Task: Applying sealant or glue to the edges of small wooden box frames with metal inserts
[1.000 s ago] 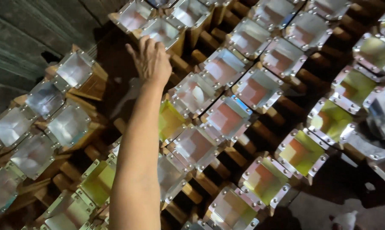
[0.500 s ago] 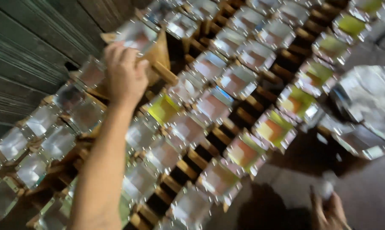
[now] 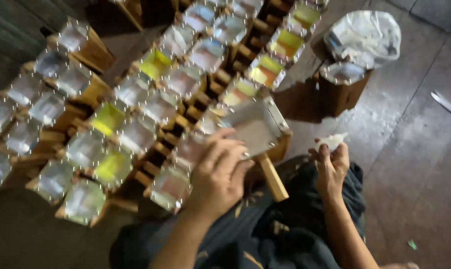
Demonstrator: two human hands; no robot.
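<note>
Grey concrete floor [image 3: 415,149], dim light, frame motion-blurred. Left hand [image 3: 218,174] at lower centre was closed on a wooden frame with a shiny foil-like panel [image 3: 255,127], fingers curled over its near edge, frame tilted and lifted just above the lap. A wooden leg of that frame stuck out down-right between the two hands. Right hand [image 3: 331,164] at centre right pinched a small white lump [image 3: 331,141] between fingertips, just right of the frame, not touching it. Dark trousers with yellowish marks [image 3: 285,229] filled the bottom centre. Rows of similar foil-topped wooden frames [image 3: 136,99] ran diagonally from lower left to top centre, packed edge to edge, some panels yellow-green. One separate wooden block with a foil top [image 3: 342,82] sat upper right, with a crumpled white plastic bag [image 3: 365,37] just behind it. Metal tool at the right edge was too blurred to identify.
</note>
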